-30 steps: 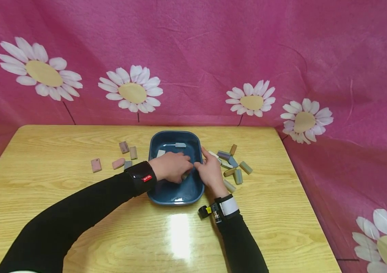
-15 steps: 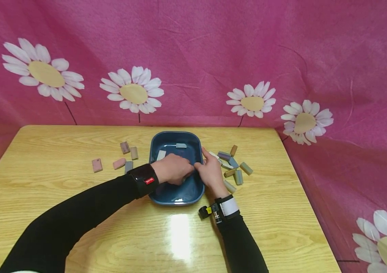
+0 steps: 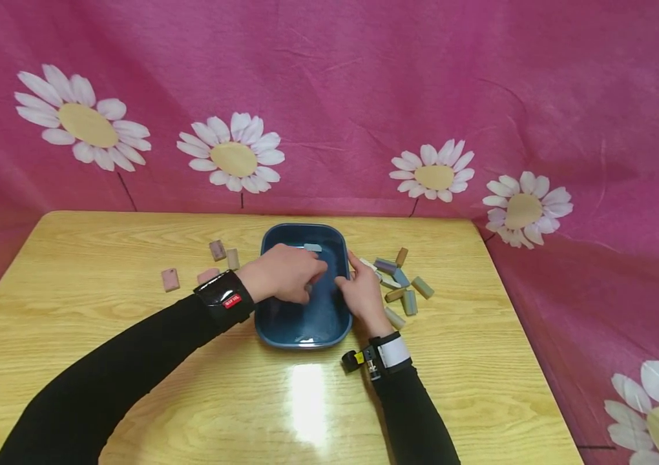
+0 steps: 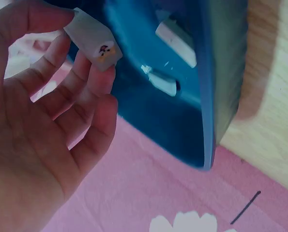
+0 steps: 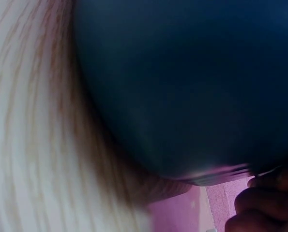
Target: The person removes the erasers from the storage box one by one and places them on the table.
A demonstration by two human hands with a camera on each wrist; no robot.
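A dark blue basin point(image 3: 324, 323) stands in the middle of the table. Over its inside, my left hand point(image 3: 285, 271) pinches a small pale block point(image 4: 93, 38) between thumb and fingertips. The block has a little dark and orange mark near one end. Deeper in the basin lie a white block point(image 4: 176, 42) and another small light block point(image 4: 161, 83), seen in the left wrist view. My right hand point(image 3: 364, 294) grips the basin's right rim, thumb inside and fingers along the outer wall. In the right wrist view the basin's dark side covers most of the picture.
Several small blocks point(image 3: 409, 301) in green, blue, brown and white lie scattered right of the basin. On its left are a pink block point(image 3: 170, 279), a purplish block point(image 3: 217, 250) and a tan block point(image 3: 232, 259). A pink flowered cloth point(image 3: 329, 97) hangs behind the wooden table point(image 3: 236, 400).
My left hand has risen from the basin's floor and shifted slightly left and back, with the block in its fingers. My right hand keeps its grip on the rim.
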